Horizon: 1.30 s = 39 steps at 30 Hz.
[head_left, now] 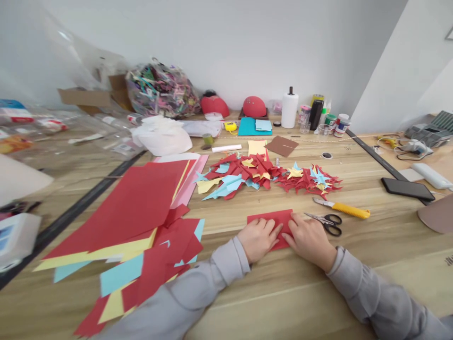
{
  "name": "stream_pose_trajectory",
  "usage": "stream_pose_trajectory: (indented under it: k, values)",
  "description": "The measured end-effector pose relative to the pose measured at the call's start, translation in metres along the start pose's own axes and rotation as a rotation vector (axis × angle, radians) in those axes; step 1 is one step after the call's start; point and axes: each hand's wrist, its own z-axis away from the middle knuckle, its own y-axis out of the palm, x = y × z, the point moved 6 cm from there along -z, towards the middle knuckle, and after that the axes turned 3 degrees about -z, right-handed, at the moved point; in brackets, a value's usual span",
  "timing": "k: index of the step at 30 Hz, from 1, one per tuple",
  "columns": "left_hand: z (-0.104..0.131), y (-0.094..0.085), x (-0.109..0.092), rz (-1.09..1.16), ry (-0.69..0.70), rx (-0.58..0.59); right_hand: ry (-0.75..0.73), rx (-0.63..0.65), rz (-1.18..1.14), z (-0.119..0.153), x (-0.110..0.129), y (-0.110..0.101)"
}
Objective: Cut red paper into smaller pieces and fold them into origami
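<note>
Both hands work palm down on a red sheet of paper (282, 217) that lies on the worktop (283, 302), in front of the person. The left hand (260, 238) rests on it with loosely bent, slightly parted fingers, grasping nothing. The right hand (311, 240) covers its right end, thumb set apart from the bent fingers; whether it pinches the edge I cannot tell. Just beside the right hand lie black-handled scissors (323, 220), and beyond them a utility knife (350, 210) with a yellow handle. Farther back, a heap of folded paper shapes (262, 166) spreads out in red, blue and yellow, with a blue paper plane (228, 185) at its front. To the left are large red sheets (134, 203) and, nearer, overlapping smaller cut pieces (155, 269). A dark phone (406, 189) lies well off to the right.
</note>
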Motion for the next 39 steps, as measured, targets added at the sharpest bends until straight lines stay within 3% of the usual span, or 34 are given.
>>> stream_pose_trajectory:
  k: [8,14,17,26,39]
  values:
    - [0.002,0.015,0.003,0.187,0.060,-0.125,0.006,-0.006,-0.011,-0.001,0.001,-0.002]
    - [0.005,0.050,0.007,0.362,0.166,-0.018,0.001,0.018,-0.013,-0.001,0.000,0.002]
    - [0.006,0.059,0.008,0.403,0.163,0.007,0.010,0.030,-0.017,-0.001,-0.001,0.003]
    - [0.004,0.038,0.008,0.498,0.170,0.090,0.007,0.041,0.004,-0.001,-0.001,0.002]
    - [0.004,0.039,0.007,0.549,0.154,0.086,-0.007,-0.009,0.016,-0.001,-0.001,0.002]
